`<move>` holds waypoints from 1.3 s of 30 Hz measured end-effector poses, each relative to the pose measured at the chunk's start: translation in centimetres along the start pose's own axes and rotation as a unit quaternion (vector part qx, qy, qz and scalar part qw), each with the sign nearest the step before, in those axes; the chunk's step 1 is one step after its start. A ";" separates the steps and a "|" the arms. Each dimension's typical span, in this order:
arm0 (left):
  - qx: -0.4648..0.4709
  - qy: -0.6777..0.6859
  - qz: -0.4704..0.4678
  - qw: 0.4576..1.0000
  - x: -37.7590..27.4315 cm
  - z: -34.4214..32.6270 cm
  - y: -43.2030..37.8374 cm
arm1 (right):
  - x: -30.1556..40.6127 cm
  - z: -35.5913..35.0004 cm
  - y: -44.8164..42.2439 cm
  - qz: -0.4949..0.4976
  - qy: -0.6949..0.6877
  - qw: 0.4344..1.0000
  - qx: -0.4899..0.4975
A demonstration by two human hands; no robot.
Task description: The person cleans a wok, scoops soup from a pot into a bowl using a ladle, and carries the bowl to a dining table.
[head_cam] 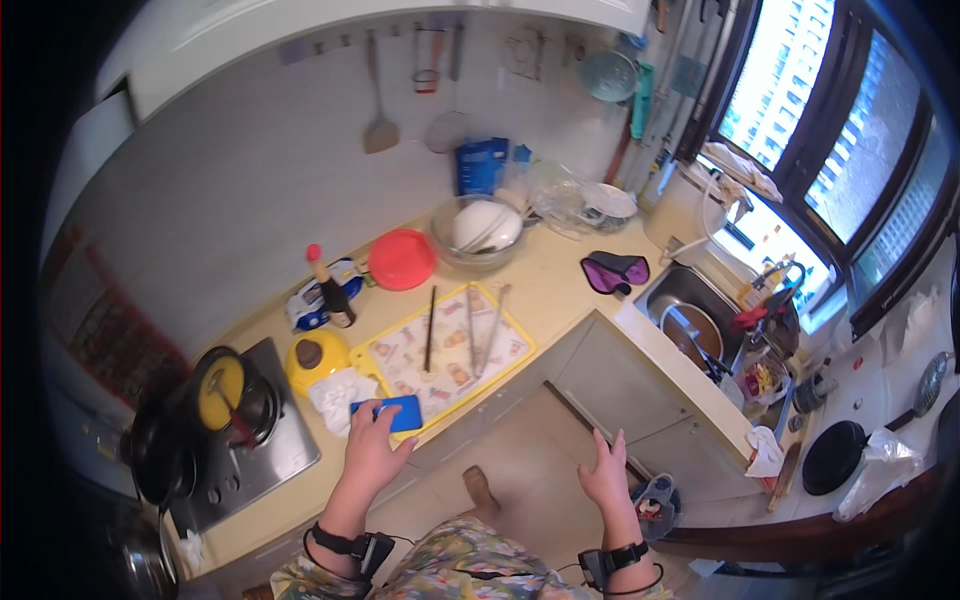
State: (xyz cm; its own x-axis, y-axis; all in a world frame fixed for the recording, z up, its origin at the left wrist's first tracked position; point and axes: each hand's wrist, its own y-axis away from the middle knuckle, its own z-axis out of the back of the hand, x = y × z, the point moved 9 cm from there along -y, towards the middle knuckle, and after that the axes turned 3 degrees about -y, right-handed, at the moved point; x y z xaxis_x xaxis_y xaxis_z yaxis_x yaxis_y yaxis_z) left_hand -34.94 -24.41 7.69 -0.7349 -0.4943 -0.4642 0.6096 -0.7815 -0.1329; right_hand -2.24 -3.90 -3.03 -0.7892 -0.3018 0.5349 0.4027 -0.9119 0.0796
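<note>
My left hand (373,444) is at the front edge of the counter with its fingers apart, beside a blue phone-like slab (397,414); whether the fingertips touch it, I cannot tell. The slab lies over the near corner of a yellow-rimmed cutting board (420,337) with a printed face. On that board lie a dark stick (430,330) and two metal utensils (472,330). A crumpled white cloth (337,394) and a yellow rounded container (316,361) adjoin the board's left end. My right hand (606,476) hangs in the air over the floor, fingers spread, holding nothing.
A gas stove (259,457) with pans stands at the left. Behind the board are a dark bottle (334,296), a red lid (402,259) and a glass bowl (477,255). A purple-and-black cloth item (615,272) lies near the sink (679,289). A bin (657,510) stands below my right side.
</note>
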 end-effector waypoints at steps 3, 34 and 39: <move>0.010 -0.004 -0.006 1.000 -1.8 -2.5 -5.6 | 0.8 1.7 -4.6 0.018 0.007 1.000 -0.018; 0.196 -0.182 0.071 0.961 -8.7 -15.0 -52.7 | 3.8 0.1 -38.9 0.182 -0.097 0.943 0.261; 0.236 -0.256 0.088 0.933 -8.0 -17.8 -53.7 | 3.4 -0.7 -41.6 0.190 -0.125 0.935 0.272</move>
State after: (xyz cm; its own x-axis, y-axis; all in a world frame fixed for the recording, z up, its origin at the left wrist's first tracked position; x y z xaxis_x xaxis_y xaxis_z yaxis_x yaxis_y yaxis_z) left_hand -56.51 28.28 2.91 -0.7545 -0.6543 0.0520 0.6248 -0.6917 0.3624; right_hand -22.01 32.78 -5.08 -0.4355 -0.4392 0.7858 0.8620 -0.4550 0.2235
